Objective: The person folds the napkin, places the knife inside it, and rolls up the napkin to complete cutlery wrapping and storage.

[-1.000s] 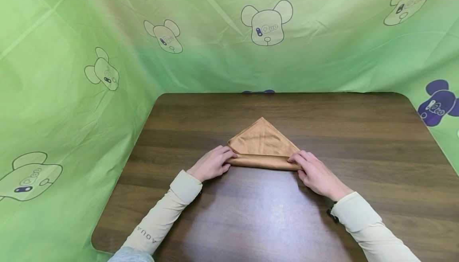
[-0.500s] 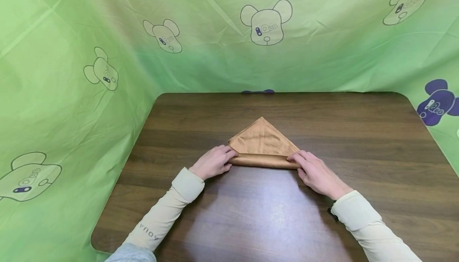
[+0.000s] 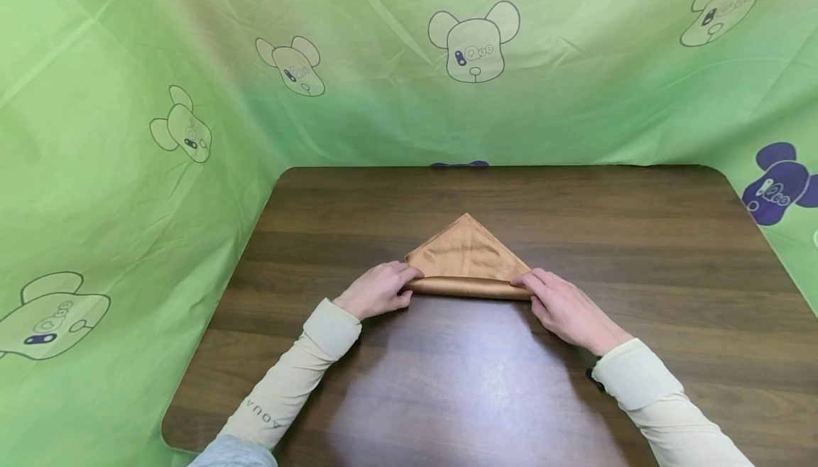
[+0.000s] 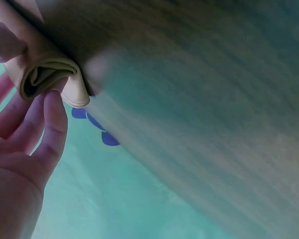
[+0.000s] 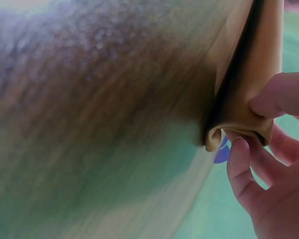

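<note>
A shiny copper-brown cloth point(image 3: 469, 250) lies on the wooden table, its far part a flat triangle with the tip pointing away from me. Its near edge is rolled into a tube that runs left to right. My left hand point(image 3: 377, 289) pinches the tube's left end between thumb and fingers. At the right end, my right hand point(image 3: 565, 311) does the same. In the left wrist view, the open end of the rolled cloth point(image 4: 50, 74) shows its spiral layers beside the fingertips. The right wrist view has the thumb pressing on the cloth roll point(image 5: 254, 94), fingers curled at its end.
The dark wood-grain table point(image 3: 639, 240) has rounded corners and a glossy glare patch near its front. Green fabric point(image 3: 377, 119) printed with bear heads hangs behind it and down the left and right sides.
The rolled edge has turned slightly away from me, and the flat triangle beyond it looks a little shorter. Both hands keep their hold at the ends, hardly shifting.
</note>
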Tool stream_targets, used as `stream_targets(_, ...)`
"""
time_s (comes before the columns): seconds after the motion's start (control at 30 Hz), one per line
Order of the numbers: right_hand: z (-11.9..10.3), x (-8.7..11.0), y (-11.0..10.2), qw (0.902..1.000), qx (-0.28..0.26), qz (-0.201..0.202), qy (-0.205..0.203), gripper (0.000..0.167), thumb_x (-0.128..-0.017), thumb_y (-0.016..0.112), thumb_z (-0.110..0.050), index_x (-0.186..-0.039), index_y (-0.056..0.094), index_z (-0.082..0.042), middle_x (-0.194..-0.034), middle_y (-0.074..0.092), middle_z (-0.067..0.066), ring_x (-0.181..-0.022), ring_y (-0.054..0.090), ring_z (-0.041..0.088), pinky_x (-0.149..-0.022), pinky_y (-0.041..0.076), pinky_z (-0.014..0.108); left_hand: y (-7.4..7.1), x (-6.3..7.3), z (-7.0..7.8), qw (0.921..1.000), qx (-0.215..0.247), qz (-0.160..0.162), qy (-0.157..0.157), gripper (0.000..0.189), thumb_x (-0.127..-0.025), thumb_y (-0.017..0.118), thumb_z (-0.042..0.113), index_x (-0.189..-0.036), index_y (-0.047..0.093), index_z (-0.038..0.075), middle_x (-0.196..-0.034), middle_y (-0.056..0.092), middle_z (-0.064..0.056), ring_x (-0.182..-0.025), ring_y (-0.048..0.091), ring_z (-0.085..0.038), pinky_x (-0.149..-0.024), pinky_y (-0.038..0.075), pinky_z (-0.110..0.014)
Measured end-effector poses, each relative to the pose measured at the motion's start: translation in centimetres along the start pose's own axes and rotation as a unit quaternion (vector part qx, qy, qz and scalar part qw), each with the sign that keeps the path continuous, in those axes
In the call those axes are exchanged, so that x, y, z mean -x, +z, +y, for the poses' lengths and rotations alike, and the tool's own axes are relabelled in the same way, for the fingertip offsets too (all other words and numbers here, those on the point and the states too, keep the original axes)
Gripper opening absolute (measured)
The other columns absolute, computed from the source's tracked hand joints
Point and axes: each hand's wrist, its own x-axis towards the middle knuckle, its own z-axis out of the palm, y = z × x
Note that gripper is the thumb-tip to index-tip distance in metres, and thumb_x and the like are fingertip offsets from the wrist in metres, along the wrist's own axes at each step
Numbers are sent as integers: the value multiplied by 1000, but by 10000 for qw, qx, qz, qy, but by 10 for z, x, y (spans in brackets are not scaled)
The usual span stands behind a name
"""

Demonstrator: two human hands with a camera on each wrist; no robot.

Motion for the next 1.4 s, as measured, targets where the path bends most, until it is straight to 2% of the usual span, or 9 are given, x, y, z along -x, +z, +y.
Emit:
stream_targets(0.3, -2, 1, 0, 9999, -54, 77, 43, 38, -79, 56, 7, -114, 60, -8, -104, 65, 2, -95, 64, 20, -79, 52, 39, 0, 3, -3, 9955, 867, 13, -393, 30, -83, 61, 10, -113, 64, 12, -107, 66, 3, -90, 63, -9, -81, 52, -24)
stream_targets(0.5, -2, 1, 0, 9998, -127, 107, 59, 35, -82, 54, 8, -113, 60, -9, -102, 65, 1, -93, 64, 17, -77, 52, 37, 0, 4, -4, 9915, 1173, 67, -551, 24, -84, 61, 12, -108, 63, 14, -107, 60, 5, -84, 57, -6, -76, 49, -21)
stream_targets(0.73, -2, 1, 1, 9995, -244, 154, 125, 32, -85, 52, 9, -111, 60, -7, -104, 64, 2, -93, 65, 19, -76, 53, 37, -2, 1, -4, 9845, 1547, -159, -814, 18, -83, 63, 14, -101, 63, 15, -100, 62, 6, -86, 56, -7, -81, 48, -24)
stream_targets(0.9, -2, 0, 2, 9991, -299, 258, 124, 31, -86, 52, 12, -109, 61, -7, -103, 62, 2, -93, 65, 19, -76, 53, 38, -2, 0, -3, 9840, 1477, -238, -972, 17, -83, 60, 15, -99, 64, 18, -98, 66, 8, -88, 60, -7, -83, 49, -26)
stream_targets(1.1, 0, -1, 5, 9988, -333, 293, 192, 31, -85, 53, 13, -108, 62, -6, -102, 61, 3, -90, 63, 17, -75, 53, 37, -3, 0, -3, 9868, 1063, -302, -1183, 14, -86, 60, 19, -98, 66, 21, -97, 67, 10, -84, 61, -7, -78, 51, -28)
stream_targets(1.4, 3, -1, 9, 9980, -365, 352, 369, 30, -85, 55, 13, -107, 62, -6, -101, 61, 4, -91, 62, 19, -77, 53, 40, 0, 1, -4, 9871, 928, -391, -1247, 16, -86, 59, 19, -99, 67, 21, -94, 63, 11, -81, 56, -6, -76, 49, -25)
